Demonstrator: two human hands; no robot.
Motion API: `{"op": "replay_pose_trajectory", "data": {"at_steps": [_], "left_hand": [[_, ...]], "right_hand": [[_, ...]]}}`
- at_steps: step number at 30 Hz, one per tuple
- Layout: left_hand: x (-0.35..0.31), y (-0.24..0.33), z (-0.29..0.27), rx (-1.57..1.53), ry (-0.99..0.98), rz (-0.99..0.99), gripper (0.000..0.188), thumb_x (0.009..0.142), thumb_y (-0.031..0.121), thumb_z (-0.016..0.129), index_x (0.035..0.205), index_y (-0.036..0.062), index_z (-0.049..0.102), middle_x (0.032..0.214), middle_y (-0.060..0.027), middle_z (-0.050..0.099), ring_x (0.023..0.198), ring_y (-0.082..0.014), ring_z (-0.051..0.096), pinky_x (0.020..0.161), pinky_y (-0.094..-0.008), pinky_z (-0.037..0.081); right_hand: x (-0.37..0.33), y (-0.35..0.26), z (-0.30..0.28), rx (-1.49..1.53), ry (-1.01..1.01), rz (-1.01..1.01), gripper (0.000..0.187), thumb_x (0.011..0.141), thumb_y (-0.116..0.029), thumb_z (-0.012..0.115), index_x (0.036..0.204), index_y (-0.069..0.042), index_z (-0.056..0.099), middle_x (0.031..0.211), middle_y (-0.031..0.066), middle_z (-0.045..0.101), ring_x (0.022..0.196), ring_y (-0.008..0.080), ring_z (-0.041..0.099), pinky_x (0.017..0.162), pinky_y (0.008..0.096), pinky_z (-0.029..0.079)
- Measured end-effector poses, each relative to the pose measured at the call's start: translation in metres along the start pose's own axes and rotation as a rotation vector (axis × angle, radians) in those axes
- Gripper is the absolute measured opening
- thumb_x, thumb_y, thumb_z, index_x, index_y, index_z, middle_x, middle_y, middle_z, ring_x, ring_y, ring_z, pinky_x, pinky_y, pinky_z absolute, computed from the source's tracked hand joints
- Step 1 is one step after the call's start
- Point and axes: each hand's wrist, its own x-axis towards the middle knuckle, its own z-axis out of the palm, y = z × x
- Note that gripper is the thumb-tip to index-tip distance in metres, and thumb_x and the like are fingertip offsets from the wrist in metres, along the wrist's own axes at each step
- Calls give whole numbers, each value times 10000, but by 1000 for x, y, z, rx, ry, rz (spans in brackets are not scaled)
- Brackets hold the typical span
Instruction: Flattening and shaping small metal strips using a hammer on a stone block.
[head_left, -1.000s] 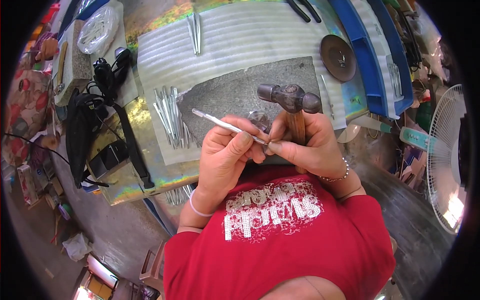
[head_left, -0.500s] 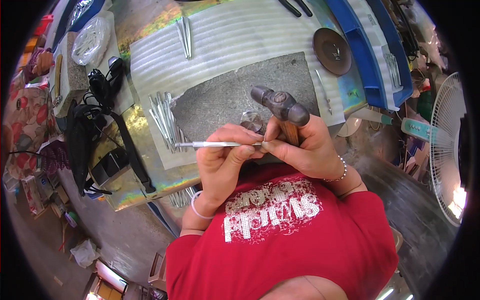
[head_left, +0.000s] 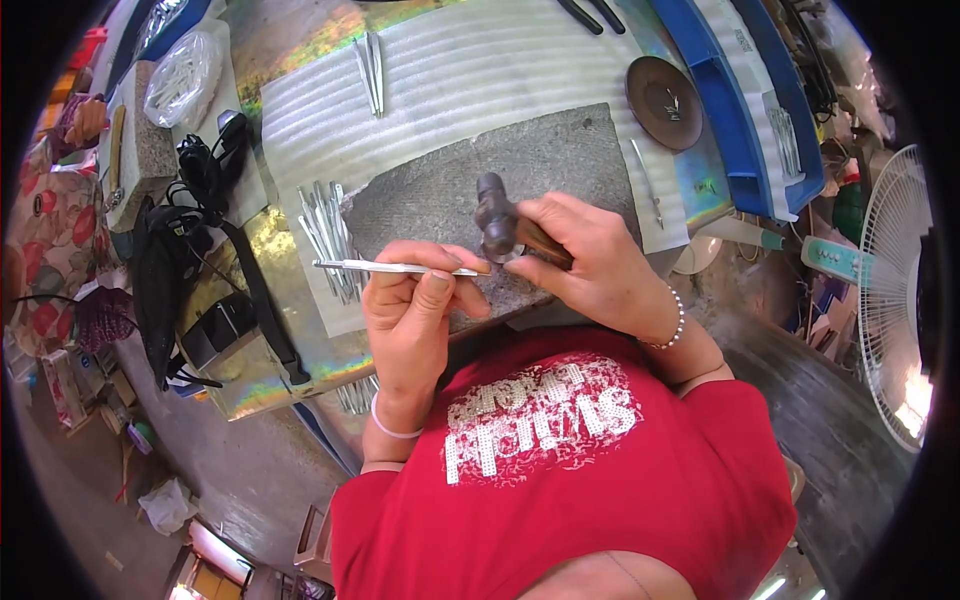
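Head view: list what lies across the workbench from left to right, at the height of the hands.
Black bag → pile of thin metal rods → left hand pinching a metal rod → hammer → right hand → white fan.

My small metalwork workshop, crowded bench. Grey stone slab at centre as work block. Left of slab: pile of thin metal rods, black bag with straps, clear plastic bag of pale pieces. Beyond slab: corrugated white sheet, pair of rods on it. Right of slab: round dark disc, blue trays, white fan.
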Motion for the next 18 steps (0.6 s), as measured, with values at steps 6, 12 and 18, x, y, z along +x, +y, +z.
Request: {"op": "replay_pose_trajectory", "data": {"at_steps": [6,12,18], "left_hand": [[4,3,8,413,21,55,64,900,-12,517,958,-10,544,931,-134,619,650,-111,593,602,-209,486],[8,-3,14,615,3,90,72,877,-56,522,903,-39,588,902,-93,616,660,-107,595,593,-207,488],[7,-7,14,722,-18,103,67,903,5,527,953,-12,569,937,-98,602,697,-115,592,642,-212,482]], "right_hand": [[-5,3,-9,415,9,269,279,886,-82,577,1143,-2,503,809,19,551,629,77,487,563,241,424],[-19,10,-7,522,81,254,285,903,-82,553,1170,10,518,774,27,551,601,81,512,569,241,435],[-20,18,-4,490,114,272,281,824,-91,624,1081,6,566,604,38,510,568,88,507,539,257,398]]}}
